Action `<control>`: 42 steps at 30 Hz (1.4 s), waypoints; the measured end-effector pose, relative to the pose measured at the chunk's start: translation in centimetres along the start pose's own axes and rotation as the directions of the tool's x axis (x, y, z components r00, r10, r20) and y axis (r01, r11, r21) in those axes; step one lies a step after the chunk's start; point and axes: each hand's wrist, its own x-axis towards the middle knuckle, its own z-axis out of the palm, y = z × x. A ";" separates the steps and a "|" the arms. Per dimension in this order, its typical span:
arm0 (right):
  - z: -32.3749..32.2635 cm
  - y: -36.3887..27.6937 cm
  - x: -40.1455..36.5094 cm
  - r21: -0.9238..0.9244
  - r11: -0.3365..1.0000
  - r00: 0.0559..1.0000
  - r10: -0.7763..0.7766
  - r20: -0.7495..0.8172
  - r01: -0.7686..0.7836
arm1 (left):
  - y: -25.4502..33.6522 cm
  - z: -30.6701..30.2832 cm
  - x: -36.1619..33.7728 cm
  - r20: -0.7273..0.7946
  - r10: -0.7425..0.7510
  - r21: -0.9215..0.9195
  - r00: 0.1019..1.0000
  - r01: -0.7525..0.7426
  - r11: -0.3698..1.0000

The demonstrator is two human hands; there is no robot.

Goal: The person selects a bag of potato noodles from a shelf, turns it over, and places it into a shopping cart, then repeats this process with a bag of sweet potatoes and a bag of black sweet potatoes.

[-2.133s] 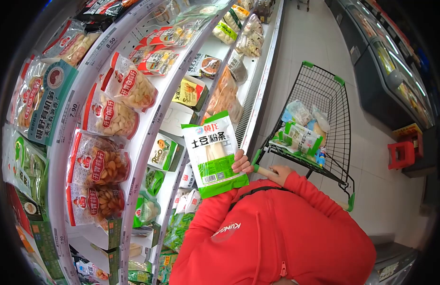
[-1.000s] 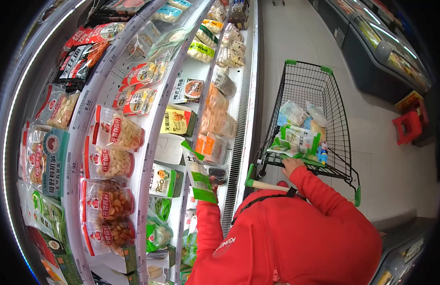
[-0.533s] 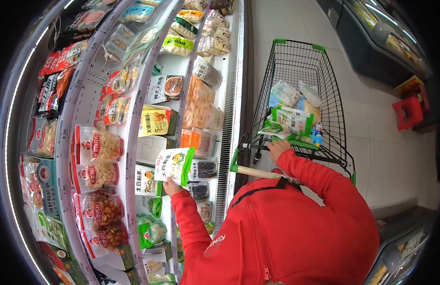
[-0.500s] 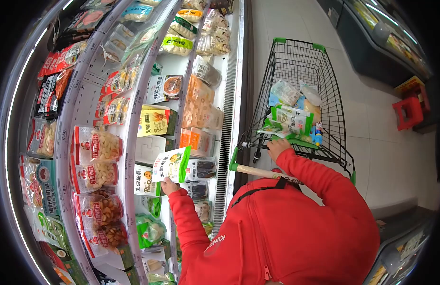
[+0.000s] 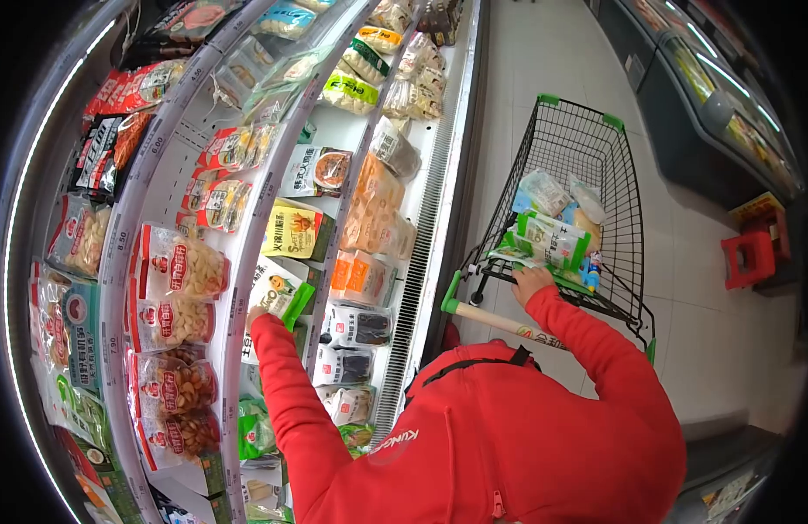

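Note:
My left hand [image 5: 256,314] reaches into a chilled shelf and holds a white-and-green noodle packet [image 5: 280,293] against the stock there. Only the knuckles show at the end of my red sleeve. My right hand [image 5: 532,284] rests on the rear edge of the black wire shopping cart [image 5: 626,179], just above its green-capped handle bar [image 5: 495,321]. Inside the cart lie a matching green-and-white packet [image 5: 554,240] and a few clear bags.
Curved refrigerated shelves [image 5: 238,262] fill the left, with red-labelled bags of nuts [image 5: 178,271], a yellow box [image 5: 297,229] and orange packs [image 5: 371,205]. A tiled aisle [image 5: 683,323] runs on the right, past a chest freezer [image 5: 709,105] and a red stool [image 5: 753,258].
My left hand carried the green-and-white packet from in front of my chest down and left into the shelf. My right hand slid from the cart handle to the basket's rear edge.

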 end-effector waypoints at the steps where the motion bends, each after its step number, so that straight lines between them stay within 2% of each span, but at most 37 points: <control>1: 0.3 0.3 0.2 -0.011 1.000 1.000 0.004 -0.010 -0.004 | 0.8 0.9 1.1 -0.013 -0.157 0.029 0.987 0.158 0.987; 2: 0.4 0.5 0.4 -0.020 1.000 1.000 0.010 -0.015 -0.010 | 0.7 1.6 1.8 -0.018 -0.231 0.040 0.973 0.231 0.972; 4: 0.7 0.9 0.5 -0.037 0.999 1.000 0.015 -0.012 -0.016 | -0.5 3.0 2.3 -0.014 -0.255 0.021 0.967 0.255 0.967; 9: 1.1 0.6 0.8 -0.034 0.994 0.994 0.106 0.030 -0.105 | -2.2 5.2 4.0 0.015 -0.229 0.021 0.973 0.229 0.973; 15: 1.5 -0.1 0.6 -0.047 0.993 0.994 0.102 -0.042 -0.104 | -2.6 6.4 7.2 0.039 -0.204 0.042 0.978 0.202 0.978; 19: 0.8 -0.7 0.8 -0.084 0.985 0.988 0.153 0.018 -0.151 | -3.7 7.8 7.7 0.029 -0.182 0.054 0.983 0.181 0.982; 25: 0.7 -1.0 0.7 -0.113 0.987 0.993 0.113 -0.028 -0.116 | -5.3 9.6 7.0 -0.069 -0.069 0.111 0.995 0.077 0.991; 28: 0.5 -1.1 0.8 -0.123 0.987 0.995 0.096 -0.032 -0.099 | -5.6 8.9 7.5 -0.157 0.055 0.208 0.986 -0.021 0.978; 34: 0.9 -1.0 1.0 -0.126 0.989 0.996 0.077 -0.045 -0.082 | -6.2 8.0 8.9 -0.325 0.373 0.465 0.869 -0.196 0.863; 36: 1.4 -0.9 0.9 -0.124 0.989 0.996 0.081 -0.045 -0.086 | -6.4 8.5 9.1 -0.358 0.453 0.486 0.816 -0.251 0.837; 39: 1.5 -0.9 1.2 -0.120 0.989 0.994 0.080 -0.078 -0.089 | -6.5 8.7 7.2 -0.451 0.534 0.309 0.715 -0.437 0.845; 42: 1.5 -0.9 1.3 -0.114 0.989 0.993 0.083 -0.079 -0.092 | -2.1 8.8 -2.4 -0.557 0.555 0.074 0.618 -0.628 0.775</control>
